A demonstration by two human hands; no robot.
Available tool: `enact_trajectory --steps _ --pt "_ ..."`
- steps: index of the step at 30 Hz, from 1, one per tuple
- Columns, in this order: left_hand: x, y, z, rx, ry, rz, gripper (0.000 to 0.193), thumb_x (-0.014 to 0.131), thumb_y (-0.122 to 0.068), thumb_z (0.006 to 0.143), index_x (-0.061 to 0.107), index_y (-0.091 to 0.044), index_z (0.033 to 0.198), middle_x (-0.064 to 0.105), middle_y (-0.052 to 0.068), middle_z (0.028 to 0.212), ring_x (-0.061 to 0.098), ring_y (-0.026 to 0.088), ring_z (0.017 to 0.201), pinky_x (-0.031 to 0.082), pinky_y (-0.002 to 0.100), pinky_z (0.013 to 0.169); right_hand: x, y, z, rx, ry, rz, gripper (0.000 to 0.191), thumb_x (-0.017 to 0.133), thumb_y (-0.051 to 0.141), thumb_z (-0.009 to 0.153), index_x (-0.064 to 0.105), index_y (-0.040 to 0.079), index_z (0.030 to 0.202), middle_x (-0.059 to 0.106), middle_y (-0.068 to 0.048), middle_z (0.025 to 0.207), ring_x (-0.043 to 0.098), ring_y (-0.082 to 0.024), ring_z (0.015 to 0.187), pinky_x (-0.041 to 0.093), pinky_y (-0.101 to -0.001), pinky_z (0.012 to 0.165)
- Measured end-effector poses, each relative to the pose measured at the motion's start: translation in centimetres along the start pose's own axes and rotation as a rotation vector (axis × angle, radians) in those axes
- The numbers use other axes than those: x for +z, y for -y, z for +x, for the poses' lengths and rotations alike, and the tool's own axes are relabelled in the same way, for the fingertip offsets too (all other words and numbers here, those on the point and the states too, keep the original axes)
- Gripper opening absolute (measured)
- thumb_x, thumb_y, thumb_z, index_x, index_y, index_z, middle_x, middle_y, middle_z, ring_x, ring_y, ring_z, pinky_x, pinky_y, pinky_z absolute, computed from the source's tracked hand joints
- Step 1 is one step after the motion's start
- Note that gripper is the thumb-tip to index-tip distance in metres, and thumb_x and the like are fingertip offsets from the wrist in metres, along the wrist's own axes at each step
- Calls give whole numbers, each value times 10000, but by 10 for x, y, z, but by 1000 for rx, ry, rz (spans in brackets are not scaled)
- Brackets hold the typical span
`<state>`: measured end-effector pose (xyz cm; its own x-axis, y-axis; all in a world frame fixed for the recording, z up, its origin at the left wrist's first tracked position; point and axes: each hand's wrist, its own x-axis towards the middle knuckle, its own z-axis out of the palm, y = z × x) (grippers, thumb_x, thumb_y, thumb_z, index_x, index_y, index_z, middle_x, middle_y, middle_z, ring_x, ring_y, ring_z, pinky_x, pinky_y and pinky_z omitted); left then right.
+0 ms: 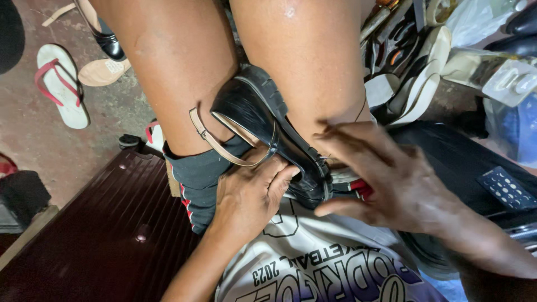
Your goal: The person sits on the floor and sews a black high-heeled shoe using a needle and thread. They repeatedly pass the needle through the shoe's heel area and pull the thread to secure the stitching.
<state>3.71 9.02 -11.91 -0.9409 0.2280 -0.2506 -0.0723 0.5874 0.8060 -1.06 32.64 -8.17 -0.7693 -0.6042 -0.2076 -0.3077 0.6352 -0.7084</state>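
Shoe: a black heeled shoe (254, 114) is wedged between the person's bare knees, sole side turned up and to the right, over the lap.
Strap: a tan ankle strap (215, 142) loops loose from the shoe's upper, across the left knee.
Left hand: the left hand (251, 193) lies against the lower edge of the shoe, fingers curled onto it just under the strap; the grip is closed on the shoe.
Right hand: the right hand (391, 179) hovers at the shoe's right side, fingers spread, thumb low; the grip is open, and whether the fingertips touch the sole is hard to tell.
Lap: dark shorts with red trim (196, 179) and a white printed shirt (313, 263) lie below the hands.
Hidden: the toe end of the shoe is covered by the two hands; the heel sits in the gap between the knees.
Box: a dark reddish ribbed box top (95, 235) stands at lower left, just beside the left knee.
Floor: on the stained concrete floor (33, 145) at upper left lie a white flip-flop with red straps (59, 84), a tan insole (103, 71) and a black shoe toe (109, 45).
Right side: a heap of pale soles and tools (408, 61) crowds the upper right, with clear plastic packaging (498, 72) beyond it; a dark bag (470, 162) lies behind the right hand, its edges cut off by the frame.
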Motion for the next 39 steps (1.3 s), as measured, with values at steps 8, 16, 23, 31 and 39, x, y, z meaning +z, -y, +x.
enact_trajectory --steps 8,16,23,31,39 --pt "-12 -11 -11 -7 -169 167 290 805 -211 914 765 -54 1155 694 104 998 717 266 792 590 376 662 1 7 17 56 45 -41 703 824 542 738 650 32 1191 735 -146 1108 759 -225 860 633 -339 710" --pt "-3 4 -6 92 -133 41 234 822 -209 874 747 -81 1056 688 137 1084 721 288 782 585 397 649 6 12 18 109 65 -27 682 847 525 710 653 31 1138 749 -116 983 774 -208 773 627 -337 669" --pt "-5 5 -8 29 -45 -22 232 689 -40 919 693 -67 1149 713 172 993 725 321 771 582 429 706 5 13 19 104 50 -63 690 843 537 715 650 25 1136 746 -145 1029 763 -234 780 627 -348 661" --pt "-11 0 -29 -35 -191 -19 147 620 -82 1041 639 -38 1180 722 130 928 731 263 816 586 369 725 -1 -2 7 154 167 -18 630 781 533 769 672 39 1144 753 -119 938 751 -202 685 613 -340 577" --pt "-5 -2 -32 -364 -10 -1289 164 536 -125 1047 673 -46 1089 753 103 1064 660 105 738 540 199 538 -18 -41 -9 293 229 137 161 688 275 922 724 121 893 698 -18 784 573 -110 516 465 -297 456"
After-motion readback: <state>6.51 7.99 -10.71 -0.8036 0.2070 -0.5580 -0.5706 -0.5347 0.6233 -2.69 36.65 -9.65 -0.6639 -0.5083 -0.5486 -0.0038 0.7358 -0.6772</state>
